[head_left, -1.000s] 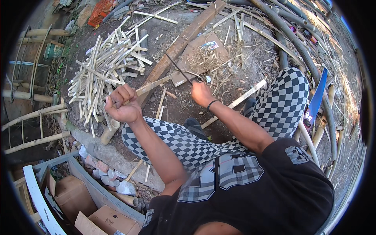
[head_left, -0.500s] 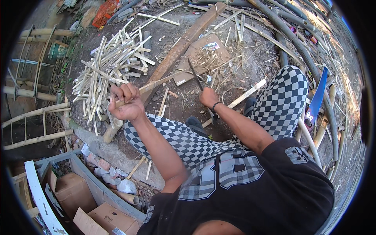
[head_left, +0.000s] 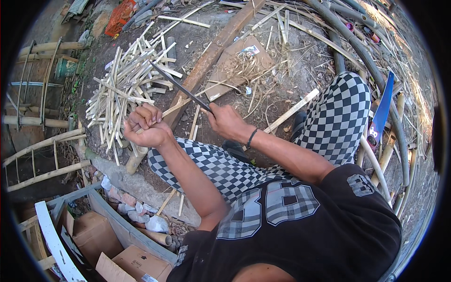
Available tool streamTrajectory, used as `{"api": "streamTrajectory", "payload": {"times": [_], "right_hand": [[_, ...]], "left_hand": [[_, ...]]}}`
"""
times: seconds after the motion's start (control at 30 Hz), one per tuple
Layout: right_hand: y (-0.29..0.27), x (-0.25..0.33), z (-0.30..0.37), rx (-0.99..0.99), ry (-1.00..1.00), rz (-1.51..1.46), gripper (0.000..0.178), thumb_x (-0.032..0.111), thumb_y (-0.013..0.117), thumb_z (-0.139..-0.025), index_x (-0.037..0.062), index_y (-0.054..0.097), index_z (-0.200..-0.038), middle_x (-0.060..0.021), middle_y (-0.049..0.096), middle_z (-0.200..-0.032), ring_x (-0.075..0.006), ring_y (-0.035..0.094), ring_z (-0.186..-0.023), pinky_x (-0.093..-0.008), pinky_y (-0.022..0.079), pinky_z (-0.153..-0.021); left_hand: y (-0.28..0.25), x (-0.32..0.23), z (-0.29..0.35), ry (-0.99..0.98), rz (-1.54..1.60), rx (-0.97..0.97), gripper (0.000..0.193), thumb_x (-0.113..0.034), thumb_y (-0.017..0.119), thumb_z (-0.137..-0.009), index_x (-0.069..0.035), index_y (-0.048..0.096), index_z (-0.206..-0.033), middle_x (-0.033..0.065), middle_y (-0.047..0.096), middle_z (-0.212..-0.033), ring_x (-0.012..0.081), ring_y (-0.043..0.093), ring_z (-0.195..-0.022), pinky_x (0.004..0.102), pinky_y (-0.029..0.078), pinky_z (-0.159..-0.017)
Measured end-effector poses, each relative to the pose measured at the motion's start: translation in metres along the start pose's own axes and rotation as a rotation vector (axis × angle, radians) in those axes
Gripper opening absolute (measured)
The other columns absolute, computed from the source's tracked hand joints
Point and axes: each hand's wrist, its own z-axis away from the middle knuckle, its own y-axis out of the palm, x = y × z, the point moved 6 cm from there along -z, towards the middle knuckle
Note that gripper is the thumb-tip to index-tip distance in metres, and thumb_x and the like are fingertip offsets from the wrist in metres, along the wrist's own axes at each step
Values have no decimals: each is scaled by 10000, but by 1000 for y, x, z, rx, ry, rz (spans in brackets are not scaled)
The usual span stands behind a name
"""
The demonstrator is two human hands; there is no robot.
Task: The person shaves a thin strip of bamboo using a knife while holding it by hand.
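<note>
My left hand (head_left: 148, 126) is closed, palm up, around a narrow bamboo strip (head_left: 174, 108) that runs off to the right across the wooden beam (head_left: 203, 62). In my right hand (head_left: 229, 123) is a long dark-bladed knife (head_left: 177, 85), pointing up and to the left. Its blade passes over the beam and over the strip; whether it touches the strip I cannot tell. A large pile of pale split strips (head_left: 127, 84) lies just beyond my left hand. Past the knife, a flattened cardboard piece (head_left: 263, 51) bears a tangle of thin shavings (head_left: 246, 68).
At the right lie a blue-bladed handsaw (head_left: 384, 105) and long bamboo poles (head_left: 361, 51). A loose bamboo strip (head_left: 293, 110) rests by my right knee. Cardboard boxes (head_left: 94, 235) are at the lower left, below a bamboo railing (head_left: 49, 174). An orange crate (head_left: 120, 18) sits far left.
My right hand has swung the knife left and away from my body, so the blade now lies over the beam near my left hand. My left hand has shifted slightly left, still holding the strip.
</note>
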Motion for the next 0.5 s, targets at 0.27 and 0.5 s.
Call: {"api": "streamTrajectory", "payload": {"times": [0.27, 0.5], "right_hand": [[10, 7, -6, -12, -7, 32, 211, 186, 544, -935, -23, 552, -966, -267, 623, -653, -466, 644, -667, -547, 525, -629], [9, 22, -12, 65, 5, 168, 137, 110, 510, -906, -7, 568, -949, -261, 653, -709, -432, 674, -699, -527, 535, -621]], "left_hand": [[-13, 0, -1, 21, -52, -276, 385, -373, 317, -879, -155, 237, -573, 15, 255, -468, 125, 236, -453, 244, 178, -394], [-22, -6, 5, 119, -40, -347, 382, -376, 317, -872, -161, 231, -568, 18, 259, -464, 128, 230, -428, 249, 179, -385]]}}
